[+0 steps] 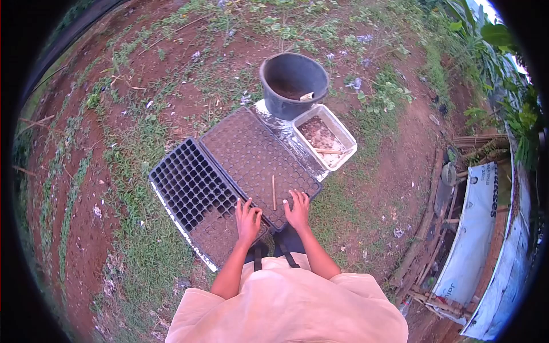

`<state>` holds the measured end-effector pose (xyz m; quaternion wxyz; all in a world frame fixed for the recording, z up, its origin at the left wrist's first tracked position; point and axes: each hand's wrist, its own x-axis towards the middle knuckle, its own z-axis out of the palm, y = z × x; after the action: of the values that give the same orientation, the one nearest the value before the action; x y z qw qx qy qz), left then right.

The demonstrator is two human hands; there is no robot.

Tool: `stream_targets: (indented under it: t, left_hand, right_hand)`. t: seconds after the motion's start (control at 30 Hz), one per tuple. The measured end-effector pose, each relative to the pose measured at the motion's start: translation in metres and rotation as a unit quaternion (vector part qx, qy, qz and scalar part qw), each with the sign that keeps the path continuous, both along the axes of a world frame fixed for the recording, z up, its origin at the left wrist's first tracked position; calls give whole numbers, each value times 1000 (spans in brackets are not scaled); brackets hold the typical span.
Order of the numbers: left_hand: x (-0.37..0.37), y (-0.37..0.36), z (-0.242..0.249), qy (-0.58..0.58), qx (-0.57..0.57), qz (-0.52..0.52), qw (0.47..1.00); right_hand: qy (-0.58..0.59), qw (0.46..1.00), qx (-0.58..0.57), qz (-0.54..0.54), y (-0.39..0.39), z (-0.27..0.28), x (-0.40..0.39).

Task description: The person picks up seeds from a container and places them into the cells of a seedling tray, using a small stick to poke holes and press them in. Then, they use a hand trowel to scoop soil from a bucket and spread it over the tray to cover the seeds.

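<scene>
A seedling tray filled with dark soil (246, 143) lies in front of me, slightly turned. On its near part rests a thin wooden stick (273, 192), which neither hand touches. My left hand (248, 222) is at the tray's near left side, over the seam with the neighbouring tray, its fingers bent but apart and nothing visible in them. By the near right corner, my right hand (297, 211) rests with fingers spread, holding nothing. The second seedling tray (184, 182), to the left, has bare black cells at its far end and soil over its near end.
Beyond the trays stands a black bucket (273, 102) with soil and a small pale object inside. Beside it, a white tub (350, 153) holds a little soil and a stick. The trays and containers stand on a white-stained board (294, 143). A bamboo structure with a banner (466, 240) is at right.
</scene>
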<state>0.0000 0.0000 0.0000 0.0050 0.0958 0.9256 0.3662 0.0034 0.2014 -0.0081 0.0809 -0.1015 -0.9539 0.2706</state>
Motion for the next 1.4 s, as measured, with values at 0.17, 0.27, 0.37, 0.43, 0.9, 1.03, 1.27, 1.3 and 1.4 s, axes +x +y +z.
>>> stream_targets:
  t: [0.17, 0.27, 0.37, 0.43, 0.9, 1.03, 1.27, 1.3, 1.4]
  left_hand:
    - [-7, 33, 9, 35, 35, -2, 999]
    - [-24, 59, 11, 55, 36, 4, 998]
    - [-37, 89, 4, 71, 40, 15, 997]
    - [-50, 114, 0, 75, 45, 31, 996]
    - [-131, 261, 7, 122, -2, 82, 989]
    - [-143, 282, 3, 117, -37, 71, 990]
    - [-157, 299, -10, 55, -54, 50, 996]
    - [-162, 302, -12, 53, -69, 38, 995]
    - [-163, 312, -15, 45, -98, 29, 994]
  right_hand:
    - [58, 997, -28, -48, 33, 0, 3]
    - [78, 995, -29, -59, 57, 5, -14]
    - [102, 993, -16, -57, 88, 5, -27]
    - [122, 991, -4, -46, 115, 3, -40]
    - [49, 995, 56, 66, 274, -9, -143]
    - [22, 992, 39, 119, 295, -7, -156]
    - [-104, 980, 69, 156, 301, -5, -179]
    - [-138, 974, 87, 156, 301, -8, -184]
    - [-143, 968, 106, 176, 300, -12, -194]
